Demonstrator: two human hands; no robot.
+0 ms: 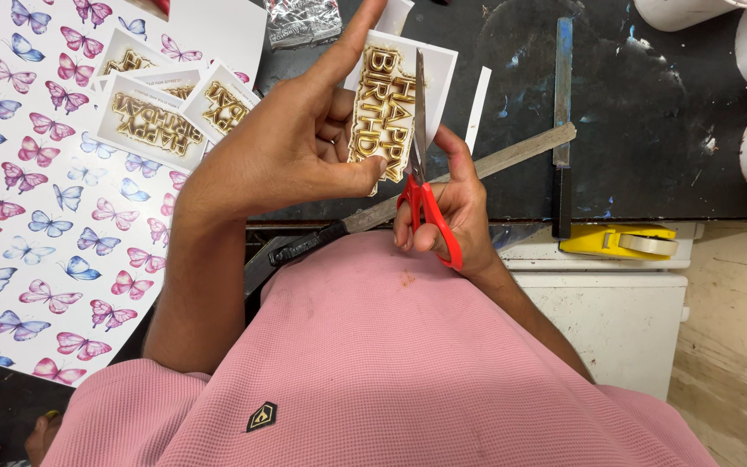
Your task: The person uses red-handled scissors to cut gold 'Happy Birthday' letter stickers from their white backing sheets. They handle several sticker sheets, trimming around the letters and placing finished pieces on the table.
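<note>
Head view, the only one: left hand (291, 143) pinches a white print with gold lettering (382, 104) between thumb and curled fingers, index finger sticking straight up, clear of the paper. The print is up off the black worktop (650, 130), just ahead of the chest. Right hand (451, 212) is closed through the red handles of the scissors (421, 173), blades running up over the print's right part, alongside the lettering.

Risks as I judge them:
- Left thumb tip sits just beside the blade line. If the blades close further down, the thumb gets nicked.
- The print is held only at its left edge, so the free side can flex and the cut may wander into the gold lettering.
- The blade hides part of the cut line from this angle, so I can't tell whether the blades are apart or shut on the paper.
- A thin white offcut strip (477, 108) stands just right of the print; can't tell if it is attached. It could drop onto the worktop clutter.

Nearby: more cut prints (149, 112) stacked on the butterfly-patterned sheet (36, 216) at left, a long metal file (477, 169) lying diagonally under the hands, a yellow tape dispenser (620, 242) at right.
</note>
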